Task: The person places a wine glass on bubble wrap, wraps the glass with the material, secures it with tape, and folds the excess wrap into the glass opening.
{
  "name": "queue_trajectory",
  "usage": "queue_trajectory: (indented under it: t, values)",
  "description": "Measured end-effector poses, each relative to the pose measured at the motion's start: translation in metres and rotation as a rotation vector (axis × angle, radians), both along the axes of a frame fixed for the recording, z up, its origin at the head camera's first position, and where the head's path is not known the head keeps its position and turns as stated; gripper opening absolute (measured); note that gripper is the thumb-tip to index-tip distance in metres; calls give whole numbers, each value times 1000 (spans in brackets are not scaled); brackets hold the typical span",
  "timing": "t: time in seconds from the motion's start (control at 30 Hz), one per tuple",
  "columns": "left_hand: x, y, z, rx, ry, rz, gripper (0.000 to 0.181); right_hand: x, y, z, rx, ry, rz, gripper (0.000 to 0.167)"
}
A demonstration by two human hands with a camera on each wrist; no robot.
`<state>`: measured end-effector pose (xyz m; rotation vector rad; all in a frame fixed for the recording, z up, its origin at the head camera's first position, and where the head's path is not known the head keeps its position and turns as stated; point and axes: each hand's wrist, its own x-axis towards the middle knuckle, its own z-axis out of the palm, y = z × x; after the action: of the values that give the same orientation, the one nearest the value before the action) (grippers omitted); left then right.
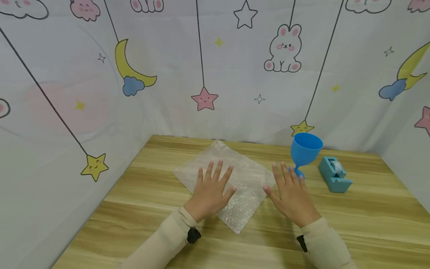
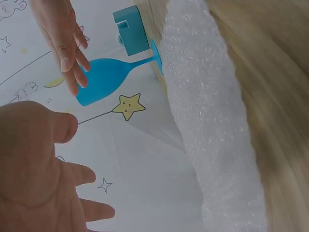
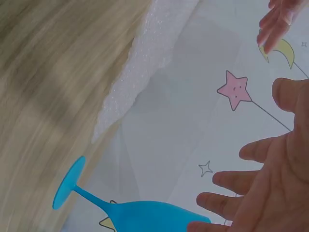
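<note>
Head view: bubble wrap (image 1: 246, 179) lies flat, goblet (image 1: 305, 150) stands uncovered near tape dispenser (image 1: 337, 184); left hand (image 1: 209, 195) and right hand (image 1: 293, 196) spread, grip empty; work seems unstarted.

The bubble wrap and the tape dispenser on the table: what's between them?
The blue goblet stands between the bubble wrap and the tape dispenser; the head view shows it, with the right hand partly covering its base.

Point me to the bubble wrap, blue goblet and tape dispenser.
bubble wrap (image 1: 250, 184): head view, bare stretch of the sheet between the two hands
blue goblet (image 1: 304, 154): head view, outside of the bowl
tape dispenser (image 1: 331, 178): head view, side of the body
</note>
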<state>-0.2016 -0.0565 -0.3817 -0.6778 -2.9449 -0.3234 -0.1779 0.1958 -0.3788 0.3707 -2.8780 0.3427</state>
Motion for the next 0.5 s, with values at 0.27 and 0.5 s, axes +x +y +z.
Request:
queue_trajectory:
  t: [0.27, 0.5]
  values:
    - [-7, -28, -10, -88, -63, 26, 49, 7, -12, -14, 26, 95, 169, 47]
    - [-26, -78, -19, -115, -117, 116, 49, 30, -26, -33, 96, 137, 356, 39]
